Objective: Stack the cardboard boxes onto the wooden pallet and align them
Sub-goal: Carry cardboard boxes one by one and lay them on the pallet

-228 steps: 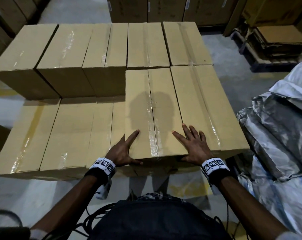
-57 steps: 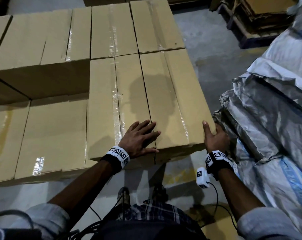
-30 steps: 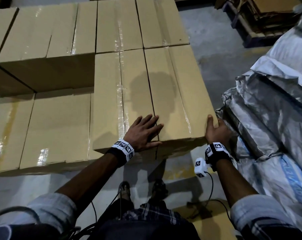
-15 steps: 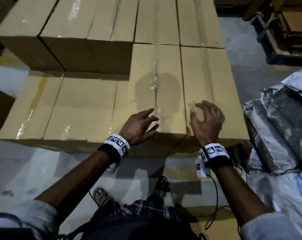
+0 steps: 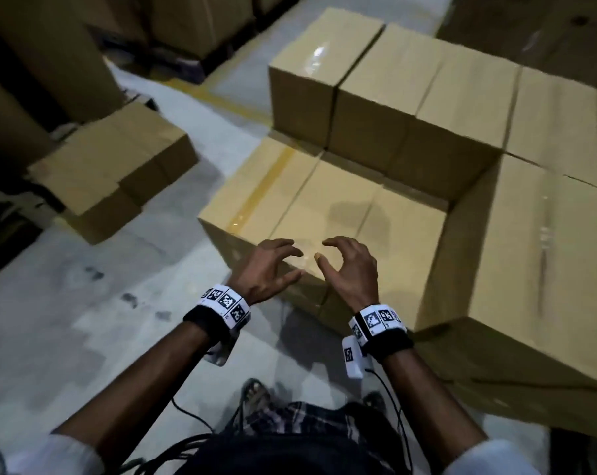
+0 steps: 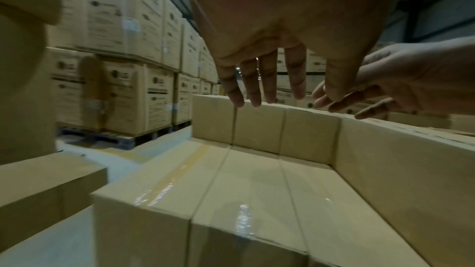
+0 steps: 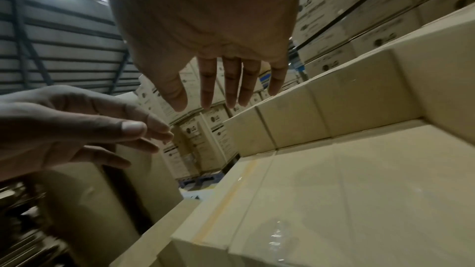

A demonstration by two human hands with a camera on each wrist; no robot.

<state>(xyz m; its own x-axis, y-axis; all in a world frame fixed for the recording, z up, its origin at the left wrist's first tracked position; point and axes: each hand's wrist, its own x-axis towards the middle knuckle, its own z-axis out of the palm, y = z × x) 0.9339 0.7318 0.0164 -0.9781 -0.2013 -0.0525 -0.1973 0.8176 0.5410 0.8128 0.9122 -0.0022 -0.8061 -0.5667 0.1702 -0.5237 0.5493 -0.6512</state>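
Hands: the person's left hand [image 5: 267,269] and right hand [image 5: 350,269] hover side by side over the near edge of the stack, fingers loosely spread and slightly bent, holding nothing and touching no box.

Stack: plain tan taped cardboard boxes [image 5: 327,204] form a lower layer; an upper layer of the same boxes [image 5: 410,108] runs along the back and right, leaving an open step in front of the hands, likely the next slot to fill.

Pallet: hidden under the boxes; I cannot see it.

Spare box: a loose brown cardboard box [image 5: 115,173] sits on the grey concrete floor [image 5: 67,303] to the left, well apart, probably awaiting pickup.

Background: tall printed carton stacks [image 6: 115,27].
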